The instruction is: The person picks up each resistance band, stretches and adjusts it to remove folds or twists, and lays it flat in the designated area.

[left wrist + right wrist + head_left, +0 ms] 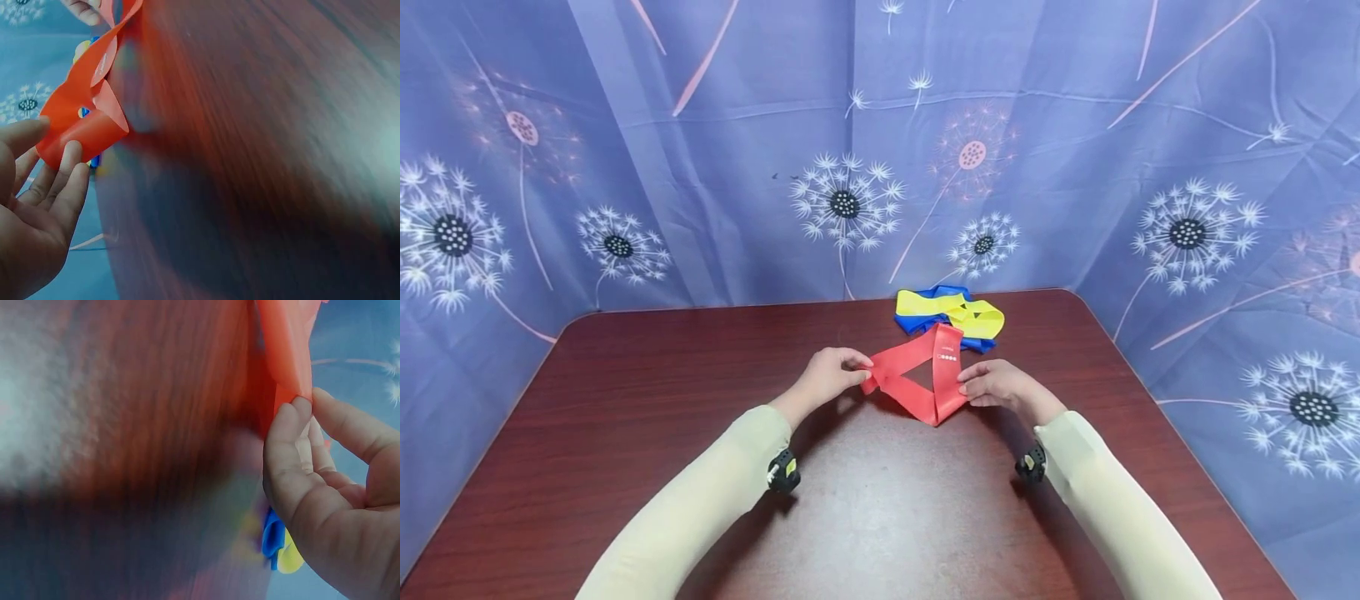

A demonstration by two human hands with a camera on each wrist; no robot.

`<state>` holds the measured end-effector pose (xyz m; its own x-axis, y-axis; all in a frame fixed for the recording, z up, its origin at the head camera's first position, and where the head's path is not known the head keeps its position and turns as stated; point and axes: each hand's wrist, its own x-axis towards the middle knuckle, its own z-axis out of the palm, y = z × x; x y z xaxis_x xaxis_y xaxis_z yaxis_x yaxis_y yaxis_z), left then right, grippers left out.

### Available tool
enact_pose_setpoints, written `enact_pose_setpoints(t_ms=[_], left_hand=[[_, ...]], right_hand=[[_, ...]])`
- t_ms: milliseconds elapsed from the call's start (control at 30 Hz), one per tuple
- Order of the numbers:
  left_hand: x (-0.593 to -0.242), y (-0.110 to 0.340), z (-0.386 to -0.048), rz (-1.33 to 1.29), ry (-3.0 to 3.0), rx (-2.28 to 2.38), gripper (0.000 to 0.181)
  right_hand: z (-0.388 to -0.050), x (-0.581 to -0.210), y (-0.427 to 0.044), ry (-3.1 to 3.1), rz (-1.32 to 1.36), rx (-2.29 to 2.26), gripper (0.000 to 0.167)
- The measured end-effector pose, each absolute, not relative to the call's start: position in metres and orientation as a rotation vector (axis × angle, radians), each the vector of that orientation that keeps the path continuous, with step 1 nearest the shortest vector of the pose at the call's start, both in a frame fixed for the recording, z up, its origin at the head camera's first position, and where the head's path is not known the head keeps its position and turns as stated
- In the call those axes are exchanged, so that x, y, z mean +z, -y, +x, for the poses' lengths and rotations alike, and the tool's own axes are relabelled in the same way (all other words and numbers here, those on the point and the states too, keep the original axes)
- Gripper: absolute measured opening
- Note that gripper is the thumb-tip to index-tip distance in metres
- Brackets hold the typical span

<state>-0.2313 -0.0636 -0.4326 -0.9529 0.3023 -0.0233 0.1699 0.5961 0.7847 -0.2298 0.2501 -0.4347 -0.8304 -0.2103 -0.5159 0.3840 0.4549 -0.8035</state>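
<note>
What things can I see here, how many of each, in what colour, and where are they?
red band: 1, red with white print, between the two hands
yellow band: 1, yellow, lying over the blue near the table's far edge
blue band: at least 1, blue, under the yellow
table: 1, dark reddish brown, below the bands
dandelion-print cloth: pieces uncountable, blue-violet, behind and beside the table
wrist devices: 2, mostly black, one per wrist
sleeves: 2, pale yellow-green, on both arms
left hand: 1, bare, pinching the red band's left end
right hand: 1, bare, pinching its right side
</note>
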Motion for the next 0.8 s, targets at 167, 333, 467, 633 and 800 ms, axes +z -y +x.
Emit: enact_pose_setpoints(t_ms=[167,333,467,633,800], left_hand=[[-0.432,0.078,-0.222,0.541,-2.729,1.155,0.010],[-0.434,0.092,-0.213,0.676,-2.796,1.057,0.006],[-0.432,0.102,-0.207,0.728,-2.830,0.984,0.005],[-0.432,0.114,-0.201,0.853,-2.867,0.832,0.010],[-0.432,0.128,-0.193,0.970,-2.890,0.707,0.015]], right_hand=[[-0.221,-0.437,-0.242,-2.163,0.072,-1.407,0.038],[-0.211,-0.440,-0.232,-2.179,0.061,-1.413,0.034],[-0.203,-0.443,-0.224,-2.193,0.053,-1.400,0.033],[-0.193,-0.444,-0.217,-2.207,0.032,-1.381,0.026],[-0.183,-0.444,-0.212,-2.208,-0.006,-1.370,0.021]])
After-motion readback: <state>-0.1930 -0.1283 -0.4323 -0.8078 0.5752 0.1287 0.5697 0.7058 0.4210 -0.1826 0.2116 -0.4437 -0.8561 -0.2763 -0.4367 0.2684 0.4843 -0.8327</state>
